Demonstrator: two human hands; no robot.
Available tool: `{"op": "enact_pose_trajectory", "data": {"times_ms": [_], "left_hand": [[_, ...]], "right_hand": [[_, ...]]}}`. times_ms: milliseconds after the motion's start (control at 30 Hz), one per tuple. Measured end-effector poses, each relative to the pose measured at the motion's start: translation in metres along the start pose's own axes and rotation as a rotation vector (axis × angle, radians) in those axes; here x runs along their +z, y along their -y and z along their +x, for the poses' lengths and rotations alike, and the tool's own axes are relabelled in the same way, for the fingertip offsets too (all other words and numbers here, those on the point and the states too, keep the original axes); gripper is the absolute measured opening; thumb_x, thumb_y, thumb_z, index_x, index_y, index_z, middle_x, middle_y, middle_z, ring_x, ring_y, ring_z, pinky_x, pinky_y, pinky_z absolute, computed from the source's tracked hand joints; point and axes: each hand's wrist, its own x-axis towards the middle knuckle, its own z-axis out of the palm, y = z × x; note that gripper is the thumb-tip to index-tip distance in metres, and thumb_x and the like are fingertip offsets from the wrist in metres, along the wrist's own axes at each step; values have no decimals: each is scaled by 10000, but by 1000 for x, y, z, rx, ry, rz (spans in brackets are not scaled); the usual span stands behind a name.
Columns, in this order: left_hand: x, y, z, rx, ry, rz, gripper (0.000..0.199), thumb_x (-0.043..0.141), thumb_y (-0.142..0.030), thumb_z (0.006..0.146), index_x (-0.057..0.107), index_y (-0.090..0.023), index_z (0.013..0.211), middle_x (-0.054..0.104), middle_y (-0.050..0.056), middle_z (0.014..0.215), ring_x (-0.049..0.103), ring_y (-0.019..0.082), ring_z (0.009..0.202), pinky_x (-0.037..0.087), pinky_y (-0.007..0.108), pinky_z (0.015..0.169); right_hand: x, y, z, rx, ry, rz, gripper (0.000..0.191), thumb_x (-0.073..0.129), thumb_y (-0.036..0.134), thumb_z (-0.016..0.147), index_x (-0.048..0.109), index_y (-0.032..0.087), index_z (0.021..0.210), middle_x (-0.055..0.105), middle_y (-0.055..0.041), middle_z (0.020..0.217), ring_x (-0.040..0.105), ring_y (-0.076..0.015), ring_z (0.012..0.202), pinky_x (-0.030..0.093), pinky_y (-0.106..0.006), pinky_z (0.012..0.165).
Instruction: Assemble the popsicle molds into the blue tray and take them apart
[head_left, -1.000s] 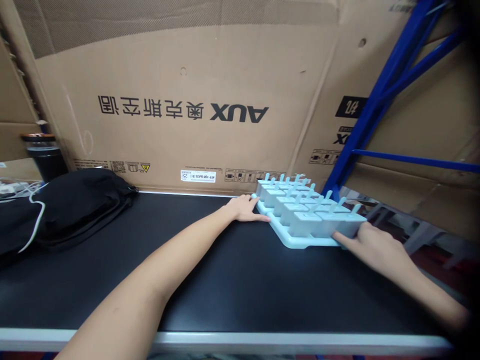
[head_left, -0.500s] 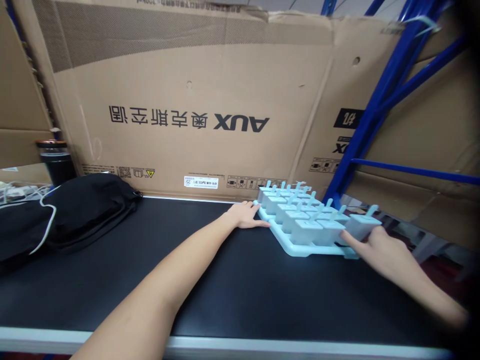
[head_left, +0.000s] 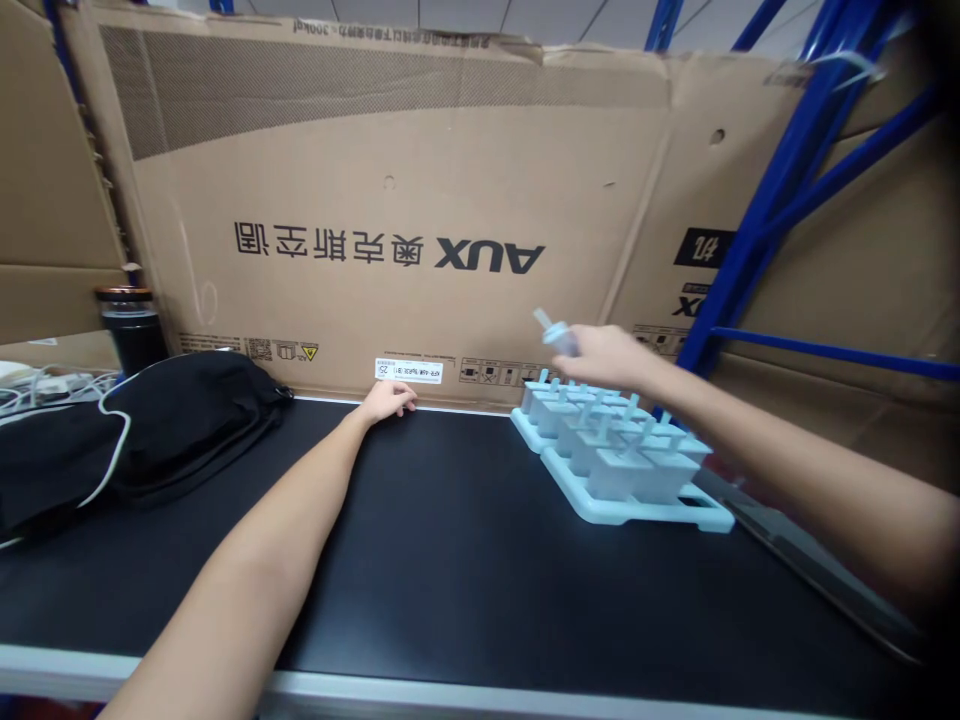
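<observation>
Head view | right hand (head_left: 604,357) raised, gripping one popsicle mould (head_left: 559,337) above the mould rack (head_left: 592,508) | left arm outstretched, left hand (head_left: 386,401) empty, fingers loosely curled

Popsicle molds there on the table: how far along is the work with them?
Seemingly early. Done: the pale blue tray is bare at its near-right corner. In hand: one popsicle mold, raised in the right hand. Remaining: the other molds, standing in the tray.

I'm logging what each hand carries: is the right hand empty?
No, the right hand is holding a pale blue mould with its handle sticking out.
</observation>
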Motion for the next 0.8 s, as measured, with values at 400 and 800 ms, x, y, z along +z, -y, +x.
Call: {"op": "enact_pose_trajectory", "data": {"times_ms": [400,800], "left_hand": [[-18,12,-12,-64,120,-277,427,846,-293,640,741,-170,1035,723,97,1099,643,252,1090,447,363,1016],[-19,16,-10,-88,114,-361,367,824,-192,663,731,-138,1014,718,113,1104,662,236,1053,462,375,1016]], "right_hand": [[27,102,61,-280,407,-166,723,507,622,796,467,187,1372,606,-189,1223,592,-365,1078,466,-469,843],[23,128,71,-315,224,-160,690,637,731,680,673,219,1140,640,-155,1174,541,-388,1164,398,-528,953]]}}
